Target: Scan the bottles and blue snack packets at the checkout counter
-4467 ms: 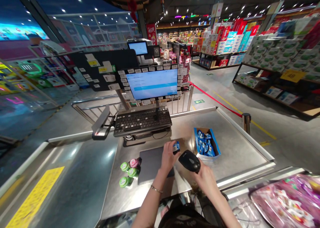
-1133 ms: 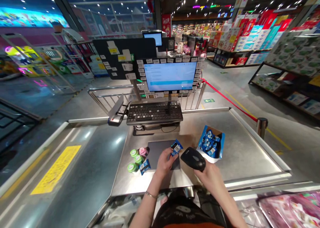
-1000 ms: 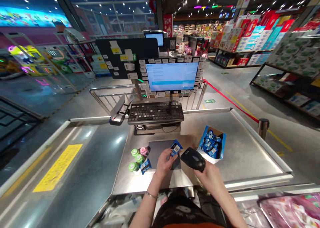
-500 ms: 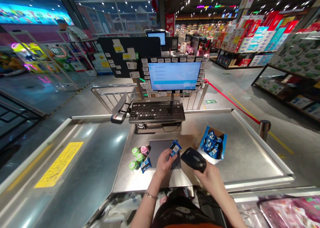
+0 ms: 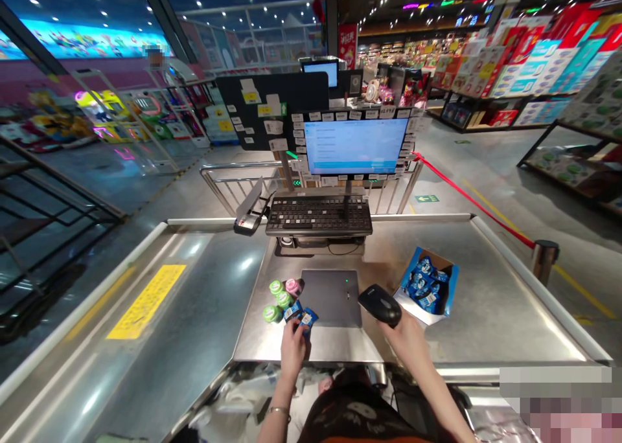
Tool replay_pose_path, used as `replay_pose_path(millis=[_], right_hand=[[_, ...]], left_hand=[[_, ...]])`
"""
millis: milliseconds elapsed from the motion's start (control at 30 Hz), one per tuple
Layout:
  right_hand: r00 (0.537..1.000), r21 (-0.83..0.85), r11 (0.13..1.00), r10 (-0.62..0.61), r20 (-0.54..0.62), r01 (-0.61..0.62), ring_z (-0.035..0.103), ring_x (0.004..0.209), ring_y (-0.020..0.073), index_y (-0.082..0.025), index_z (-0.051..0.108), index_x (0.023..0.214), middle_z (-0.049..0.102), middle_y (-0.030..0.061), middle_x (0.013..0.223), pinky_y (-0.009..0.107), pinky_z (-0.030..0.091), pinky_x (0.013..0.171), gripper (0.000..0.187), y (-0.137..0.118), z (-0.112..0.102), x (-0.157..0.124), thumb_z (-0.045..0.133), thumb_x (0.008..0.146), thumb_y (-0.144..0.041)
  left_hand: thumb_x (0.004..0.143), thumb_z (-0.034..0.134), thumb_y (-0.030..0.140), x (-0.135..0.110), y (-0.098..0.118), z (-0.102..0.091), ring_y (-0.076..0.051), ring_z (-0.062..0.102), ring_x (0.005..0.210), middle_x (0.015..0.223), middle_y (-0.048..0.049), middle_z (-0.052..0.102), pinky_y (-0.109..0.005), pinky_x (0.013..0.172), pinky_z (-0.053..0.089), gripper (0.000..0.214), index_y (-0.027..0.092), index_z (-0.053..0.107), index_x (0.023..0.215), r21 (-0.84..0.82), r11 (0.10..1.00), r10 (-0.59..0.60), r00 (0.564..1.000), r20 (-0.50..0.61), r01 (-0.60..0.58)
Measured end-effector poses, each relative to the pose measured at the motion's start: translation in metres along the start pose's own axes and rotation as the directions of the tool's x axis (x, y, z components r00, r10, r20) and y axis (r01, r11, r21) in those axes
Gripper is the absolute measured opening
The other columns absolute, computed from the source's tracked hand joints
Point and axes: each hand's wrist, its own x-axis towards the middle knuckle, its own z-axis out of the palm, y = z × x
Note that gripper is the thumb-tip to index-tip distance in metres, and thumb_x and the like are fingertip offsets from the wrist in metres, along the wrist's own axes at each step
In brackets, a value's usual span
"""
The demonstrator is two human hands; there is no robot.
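Observation:
My left hand (image 5: 293, 344) pinches a small blue snack packet (image 5: 309, 317) low over the counter. A second blue packet (image 5: 292, 309) lies right beside it, partly overlapped. Several small tubs stand just behind these: green-lidded tubs (image 5: 271, 313) and a pink-lidded tub (image 5: 293, 287). In my right hand (image 5: 407, 337) is a black handheld barcode scanner (image 5: 381, 306), its head pointing left over the edge of the flat grey scanner plate (image 5: 330, 297). To the right of the scanner sits an open blue carton (image 5: 451, 291) with several blue packets (image 5: 424, 281) inside.
A black keyboard (image 5: 318, 215) and a lit monitor (image 5: 357, 146) stand at the back of the metal counter (image 5: 500, 287). Left of the keyboard is a card terminal (image 5: 249, 221). A yellow label (image 5: 148, 300) is stuck on the left counter surface. Someone stands far back left.
My left hand has moved left and down with the blue packet, from above the grey plate to beside the other packet. The view has turned slightly left; the scanner stays in my right hand.

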Motion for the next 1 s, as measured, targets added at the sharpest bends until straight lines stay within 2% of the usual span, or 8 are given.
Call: replay_pose_path(millis=[233, 333, 433, 533, 633, 767, 867, 1000], right_hand=[[0.999, 0.088, 0.996, 0.033, 0.024, -0.035, 0.067, 0.082, 0.0268, -0.014, 0.059, 0.102, 0.071, 0.0087, 0.082, 0.032, 0.048, 0.07, 0.04, 0.006, 0.007, -0.002, 0.046, 0.073, -0.038], [0.998, 0.095, 0.994, 0.063, -0.012, -0.062, 0.067, 0.082, 0.0259, -0.016, 0.061, 0.099, 0.071, 0.0073, 0.082, 0.031, 0.048, 0.07, 0.037, 0.013, 0.003, -0.003, 0.047, 0.072, -0.037], [0.991, 0.111, 0.99, 0.098, -0.089, -0.088, 0.067, 0.084, 0.0253, -0.017, 0.062, 0.098, 0.072, 0.0067, 0.084, 0.03, 0.049, 0.07, 0.035, 0.024, -0.006, -0.005, 0.049, 0.071, -0.035], [0.971, 0.157, 0.979, 0.158, -0.18, -0.13, 0.068, 0.081, 0.0248, -0.016, 0.062, 0.102, 0.072, 0.0072, 0.083, 0.029, 0.049, 0.067, 0.039, 0.039, -0.018, -0.008, 0.052, 0.07, -0.034], [0.937, 0.219, 0.965, 0.205, -0.282, -0.145, 0.069, 0.08, 0.0249, -0.013, 0.063, 0.104, 0.073, 0.009, 0.083, 0.029, 0.05, 0.067, 0.041, 0.056, -0.033, -0.013, 0.053, 0.069, -0.034], [0.867, 0.296, 0.937, 0.296, -0.4, -0.183, 0.068, 0.075, 0.0245, -0.013, 0.064, 0.102, 0.073, 0.0082, 0.078, 0.03, 0.051, 0.065, 0.043, 0.076, -0.052, -0.02, 0.057, 0.067, -0.037], [0.819, 0.314, 0.926, 0.343, -0.46, -0.211, 0.068, 0.076, 0.0248, -0.014, 0.065, 0.1, 0.073, 0.0074, 0.078, 0.031, 0.052, 0.066, 0.042, 0.089, -0.063, -0.027, 0.058, 0.066, -0.038], [0.769, 0.313, 0.923, 0.365, -0.525, -0.225, 0.068, 0.078, 0.0261, -0.015, 0.065, 0.094, 0.072, 0.0066, 0.078, 0.034, 0.052, 0.069, 0.036, 0.101, -0.071, -0.034, 0.058, 0.067, -0.038]], left_hand=[[0.079, 0.039, 0.008, 0.039, 0.007, 0.01, -0.022, 0.053, 0.099, 0.108, -0.009, 0.055, -0.038, 0.089, 0.046, 0.033, 0.019, 0.065, 0.096, 0.198, 0.98, 0.02, 1.0, 0.0, -0.02], [0.077, 0.039, 0.004, 0.057, 0.02, 0.01, -0.023, 0.052, 0.099, 0.108, -0.0103, 0.055, -0.04, 0.09, 0.044, 0.035, 0.017, 0.064, 0.099, 0.276, 0.961, 0.01, 1.0, 0.0, -0.009], [0.073, 0.041, 0.001, 0.075, 0.045, 0.009, -0.025, 0.051, 0.102, 0.107, -0.011, 0.055, -0.042, 0.091, 0.042, 0.037, 0.016, 0.063, 0.099, 0.29, 0.957, 0.003, 1.0, -0.005, -0.001], [0.071, 0.044, 0.001, 0.096, 0.088, 0.017, -0.024, 0.05, 0.104, 0.109, -0.0097, 0.055, -0.041, 0.093, 0.042, 0.038, 0.018, 0.061, 0.101, 0.145, 0.985, 0.091, 0.996, 0.025, -0.094], [0.077, 0.044, 0.006, 0.119, 0.152, 0.034, -0.021, 0.051, 0.105, 0.11, -0.0081, 0.056, -0.038, 0.092, 0.043, 0.032, 0.02, 0.059, 0.102, -0.094, 0.958, 0.277, 0.958, 0.073, -0.27], [0.085, 0.045, 0.016, 0.144, 0.244, 0.068, -0.02, 0.051, 0.107, 0.11, -0.0059, 0.059, -0.036, 0.092, 0.041, 0.026, 0.022, 0.056, 0.107, -0.264, 0.831, 0.544, 0.814, 0.205, -0.489], [0.087, 0.047, 0.026, 0.156, 0.295, 0.099, -0.02, 0.051, 0.106, 0.11, -0.0072, 0.06, -0.036, 0.092, 0.039, 0.029, 0.021, 0.053, 0.115, -0.179, 0.797, 0.6, 0.72, 0.349, -0.577], [0.075, 0.064, 0.034, 0.164, 0.324, 0.136, -0.028, 0.054, 0.098, 0.099, -0.0138, 0.062, -0.043, 0.089, 0.039, 0.039, 0.012, 0.057, 0.107, 0.035, 0.811, 0.503, 0.727, 0.467, -0.584]])
